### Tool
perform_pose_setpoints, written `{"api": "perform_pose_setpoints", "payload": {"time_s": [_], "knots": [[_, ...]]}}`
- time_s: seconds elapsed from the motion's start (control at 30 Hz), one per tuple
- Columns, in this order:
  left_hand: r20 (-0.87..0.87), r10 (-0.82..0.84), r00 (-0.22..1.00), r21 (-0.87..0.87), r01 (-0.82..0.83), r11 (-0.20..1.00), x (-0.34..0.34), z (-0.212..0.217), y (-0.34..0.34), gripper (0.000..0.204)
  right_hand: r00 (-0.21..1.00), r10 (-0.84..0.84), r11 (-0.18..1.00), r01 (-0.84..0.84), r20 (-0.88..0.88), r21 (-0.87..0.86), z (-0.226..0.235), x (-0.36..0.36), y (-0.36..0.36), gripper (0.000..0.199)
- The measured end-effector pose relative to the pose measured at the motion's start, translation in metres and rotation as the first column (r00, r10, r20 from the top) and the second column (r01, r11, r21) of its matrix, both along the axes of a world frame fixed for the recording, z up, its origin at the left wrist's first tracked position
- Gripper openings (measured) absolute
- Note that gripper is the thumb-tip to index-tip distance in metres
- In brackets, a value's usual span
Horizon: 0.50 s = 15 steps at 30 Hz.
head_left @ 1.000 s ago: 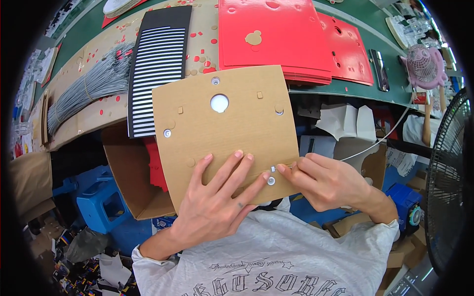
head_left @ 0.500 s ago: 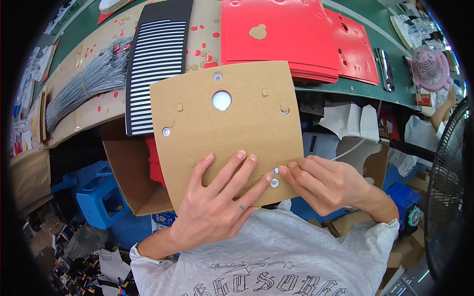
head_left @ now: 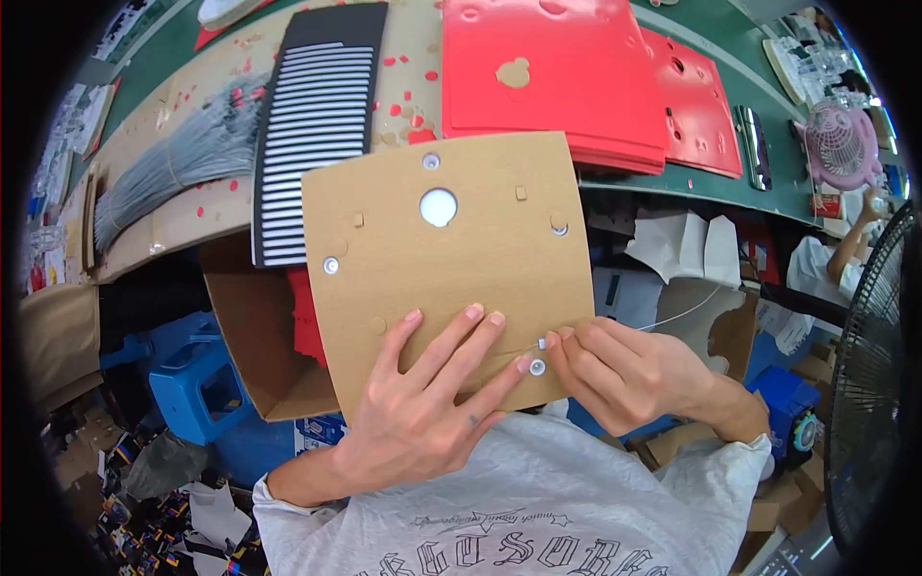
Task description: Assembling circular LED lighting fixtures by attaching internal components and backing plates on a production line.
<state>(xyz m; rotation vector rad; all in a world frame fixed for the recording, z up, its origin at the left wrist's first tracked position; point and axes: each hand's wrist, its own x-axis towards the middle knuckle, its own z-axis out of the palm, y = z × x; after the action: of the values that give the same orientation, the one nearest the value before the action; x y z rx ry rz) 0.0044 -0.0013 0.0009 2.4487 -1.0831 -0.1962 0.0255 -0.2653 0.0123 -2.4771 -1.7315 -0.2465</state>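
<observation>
At four o'clock on the cardboard, right hand pinches what looks like thin wire beside a white tab; left hand spread flat at six. Red sheets toward one. Best: keep cardboard pressed, pinch close, avoid creasing.

I see a green desk, blue floor below its front edge, a blue stool toward its left corner.
</observation>
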Motion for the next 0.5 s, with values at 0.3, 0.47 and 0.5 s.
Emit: {"api": "perform_pose_setpoints", "payload": {"time_s": [0.3,0.47,0.5], "knots": [[0.061,0.041,0.997,-0.003,-0.040,0.999,0.036,0.017,-0.011,0.039,0.994,-0.088,0.991,0.093,-0.061,0.093,-0.003,-0.004,0.001,0.040],[0.278,-0.335,0.901,0.120,0.313,0.942,0.050,-0.001,-0.016,0.014,0.975,-0.152,0.977,0.173,-0.164,0.124,0.001,-0.005,0.004,0.035],[0.286,-0.339,0.896,0.118,0.318,0.941,0.051,-0.002,-0.018,0.014,0.951,-0.176,0.971,0.211,-0.254,0.116,0.002,-0.006,0.002,0.037]]}}
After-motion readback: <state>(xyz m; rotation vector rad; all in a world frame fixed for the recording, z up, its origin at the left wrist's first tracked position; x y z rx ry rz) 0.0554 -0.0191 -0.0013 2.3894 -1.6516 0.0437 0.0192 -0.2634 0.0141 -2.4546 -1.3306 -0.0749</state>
